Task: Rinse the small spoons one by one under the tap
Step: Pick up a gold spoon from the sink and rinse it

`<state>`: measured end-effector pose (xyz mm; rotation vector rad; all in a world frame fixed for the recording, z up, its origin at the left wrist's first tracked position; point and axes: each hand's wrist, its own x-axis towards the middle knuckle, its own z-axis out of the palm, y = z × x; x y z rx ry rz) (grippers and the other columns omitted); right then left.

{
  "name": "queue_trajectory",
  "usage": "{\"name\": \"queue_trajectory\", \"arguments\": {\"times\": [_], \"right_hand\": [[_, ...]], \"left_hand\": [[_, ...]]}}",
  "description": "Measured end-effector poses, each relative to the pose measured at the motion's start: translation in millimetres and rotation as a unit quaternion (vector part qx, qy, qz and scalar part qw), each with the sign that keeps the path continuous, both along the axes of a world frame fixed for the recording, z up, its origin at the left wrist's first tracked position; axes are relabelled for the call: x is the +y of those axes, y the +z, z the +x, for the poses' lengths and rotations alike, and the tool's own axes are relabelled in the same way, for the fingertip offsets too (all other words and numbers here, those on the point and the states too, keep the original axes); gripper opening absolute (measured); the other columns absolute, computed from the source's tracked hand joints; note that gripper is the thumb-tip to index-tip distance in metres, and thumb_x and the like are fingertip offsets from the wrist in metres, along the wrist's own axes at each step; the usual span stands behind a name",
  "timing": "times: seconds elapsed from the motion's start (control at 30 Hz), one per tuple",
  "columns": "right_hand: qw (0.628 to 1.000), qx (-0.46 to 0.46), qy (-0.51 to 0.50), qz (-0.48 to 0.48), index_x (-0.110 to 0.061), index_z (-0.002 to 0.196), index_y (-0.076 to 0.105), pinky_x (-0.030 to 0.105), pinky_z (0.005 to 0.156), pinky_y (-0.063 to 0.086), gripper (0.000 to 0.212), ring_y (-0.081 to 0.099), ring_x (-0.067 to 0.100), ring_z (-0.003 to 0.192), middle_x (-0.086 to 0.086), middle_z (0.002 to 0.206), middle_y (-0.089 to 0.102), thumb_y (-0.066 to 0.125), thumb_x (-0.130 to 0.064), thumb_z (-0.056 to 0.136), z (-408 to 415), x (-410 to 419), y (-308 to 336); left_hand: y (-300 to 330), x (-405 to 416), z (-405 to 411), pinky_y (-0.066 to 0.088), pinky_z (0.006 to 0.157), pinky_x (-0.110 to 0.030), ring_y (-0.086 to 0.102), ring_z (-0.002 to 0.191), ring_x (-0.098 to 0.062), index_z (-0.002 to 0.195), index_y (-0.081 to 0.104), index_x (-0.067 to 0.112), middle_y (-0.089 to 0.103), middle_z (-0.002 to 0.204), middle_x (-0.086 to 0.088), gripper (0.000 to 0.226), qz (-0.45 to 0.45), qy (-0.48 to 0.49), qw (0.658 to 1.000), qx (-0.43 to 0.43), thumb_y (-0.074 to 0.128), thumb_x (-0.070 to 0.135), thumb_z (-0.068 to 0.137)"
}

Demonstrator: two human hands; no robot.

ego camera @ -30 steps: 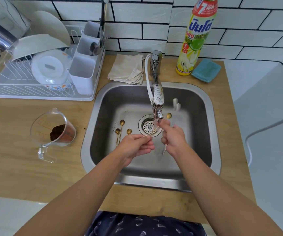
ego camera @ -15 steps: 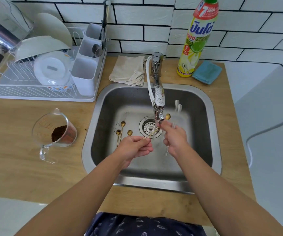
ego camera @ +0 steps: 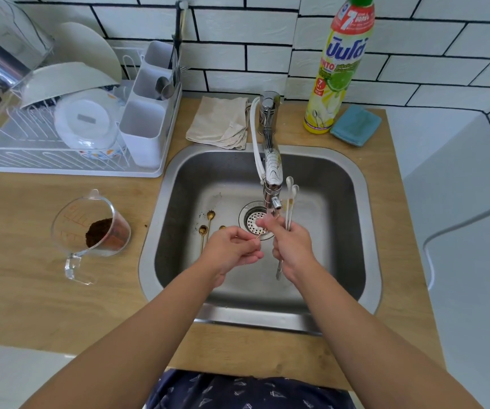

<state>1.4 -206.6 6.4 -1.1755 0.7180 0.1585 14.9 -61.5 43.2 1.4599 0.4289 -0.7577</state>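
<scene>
The right hand (ego camera: 292,249) is curled round a small bundle of pale spoons (ego camera: 289,199), their bowls standing up past the fingers just beside the tap (ego camera: 271,172) and one handle end poking out below the palm. The left hand (ego camera: 232,250) pinches the end of a thin gold spoon (ego camera: 263,231), whose far end reaches across to the right hand's fingertips under the spout. Half a second ago a gold bowl showed above the right hand beside the spout; that bowl is now out of sight, and the pale bowls of the bundle stand higher against the tap. The left hand has barely moved. So the gold spoon appears to be the one in work, drawn between the two hands at the stream while the pale ones wait in the palm, though whether water is actually running is hard to tell. To the left of the left hand, three more gold spoons (ego camera: 206,228) lie on the floor of the sink (ego camera: 364,231) near the drain (ego camera: 255,221), so the task looks only partly done. Wet, thin handles could slip from such a light pinch.
</scene>
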Motion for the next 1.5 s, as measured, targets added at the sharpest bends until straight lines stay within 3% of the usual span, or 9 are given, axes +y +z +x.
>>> {"name": "queue_trajectory", "arguments": {"times": [0.13, 0.3, 0.5, 0.6, 0.73, 0.93, 1.17, 1.33, 1.5], "right_hand": [[0.999, 0.021, 0.037, 0.006, -0.018, 0.089, 0.077, 0.019, 0.036, 0.026, 0.004, 0.03, 0.005, 0.039, -0.002, 0.068, 0.068, 0.08, -0.02, 0.087, -8.9, 8.5, -8.4], [0.997, -0.004, -0.071, 0.012, -0.014, 0.084, 0.072, 0.02, 0.036, 0.019, 0.019, 0.023, 0.004, 0.038, 0.0, 0.071, 0.072, 0.07, -0.026, 0.098, 12.4, -13.7, -4.9], [0.998, 0.013, 0.066, 0.001, -0.014, 0.091, 0.077, 0.019, 0.035, 0.021, 0.012, 0.025, 0.004, 0.039, -0.006, 0.056, 0.055, 0.075, -0.025, 0.094, -8.0, 0.0, -7.1], [0.999, 0.018, -0.038, 0.005, -0.013, 0.087, 0.076, 0.018, 0.035, 0.02, 0.011, 0.025, 0.003, 0.038, -0.004, 0.07, 0.07, 0.075, -0.022, 0.094, 3.7, -9.9, -4.9], [0.992, 0.022, -0.122, 0.028, -0.018, 0.088, 0.07, 0.019, 0.036, 0.022, 0.008, 0.027, 0.004, 0.039, 0.002, 0.078, 0.07, 0.076, -0.02, 0.094, 12.2, -18.5, -7.6], [0.999, -0.014, -0.009, -0.038, -0.022, 0.093, 0.065, 0.017, 0.035, 0.026, 0.015, 0.034, 0.0, 0.037, -0.008, 0.061, 0.058, 0.079, -0.017, 0.089, 12.9, -8.9, -13.5], [0.974, -0.056, 0.069, -0.207, -0.024, 0.087, 0.076, 0.025, 0.073, 0.049, 0.014, 0.069, 0.003, 0.076, -0.011, 0.079, 0.077, 0.069, -0.032, 0.096, 8.5, 0.9, -20.3], [0.976, -0.047, 0.084, -0.195, -0.024, 0.084, 0.077, 0.031, 0.087, 0.052, 0.018, 0.07, 0.009, 0.094, -0.009, 0.09, 0.079, 0.066, -0.032, 0.095, 1.6, 2.2, -26.6], [0.979, -0.053, 0.061, -0.189, -0.022, 0.085, 0.078, 0.025, 0.077, 0.046, 0.019, 0.067, -0.007, 0.08, -0.011, 0.087, 0.08, 0.068, -0.036, 0.094, 3.2, -1.0, -21.8]], "left_hand": [[-4.3, -0.9, -4.6, 0.062, 0.066, -0.025, 0.077, 0.074, -0.023, 0.105, 0.064, -0.008, 0.075, 0.091, -0.022, 0.018, 0.02, 0.0, 0.999, -0.039, 0.071, -0.001, 0.09], [-4.1, -1.2, -6.0, 0.062, 0.068, -0.025, 0.076, 0.074, -0.02, 0.095, 0.065, -0.002, 0.075, 0.083, -0.015, 0.008, -0.012, 0.018, 0.999, -0.043, 0.07, 0.0, 0.09], [-5.8, -1.6, -1.1, 0.062, 0.067, -0.025, 0.076, 0.073, -0.021, 0.094, 0.063, -0.004, 0.077, 0.082, -0.014, 0.009, -0.018, 0.032, 0.998, -0.047, 0.07, -0.001, 0.09], [-14.3, 3.6, -5.2, 0.061, 0.065, -0.024, 0.076, 0.073, -0.021, 0.09, 0.068, -0.002, 0.075, 0.081, -0.015, 0.013, 0.076, 0.009, 0.988, -0.137, 0.077, 0.004, 0.086], [-24.6, 11.1, -9.0, 0.06, 0.067, -0.024, 0.074, 0.07, -0.013, 0.078, 0.073, 0.015, 0.076, 0.072, 0.001, 0.01, 0.242, -0.09, 0.92, -0.295, 0.081, 0.016, 0.084], [-16.5, 29.5, -9.8, 0.062, 0.071, -0.032, 0.077, 0.085, -0.029, 0.109, 0.062, 0.008, 0.076, 0.093, -0.017, 0.017, 0.044, -0.144, 0.988, -0.019, 0.069, 0.011, 0.094], [-14.0, 50.9, -6.7, 0.062, 0.079, -0.034, 0.076, 0.086, -0.028, 0.112, 0.066, 0.007, 0.074, 0.097, -0.016, 0.015, 0.075, -0.238, 0.968, 0.014, 0.062, 0.014, 0.099], [-17.6, 51.5, -4.6, 0.063, 0.075, -0.034, 0.076, 0.079, -0.026, 0.107, 0.068, 0.006, 0.075, 0.09, -0.014, 0.013, 0.092, -0.241, 0.966, 0.001, 0.064, 0.014, 0.098], [-19.7, 48.0, -6.3, 0.062, 0.072, -0.032, 0.074, 0.076, -0.024, 0.106, 0.068, 0.008, 0.074, 0.087, -0.011, 0.013, 0.094, -0.248, 0.964, -0.01, 0.063, 0.017, 0.099]]}}
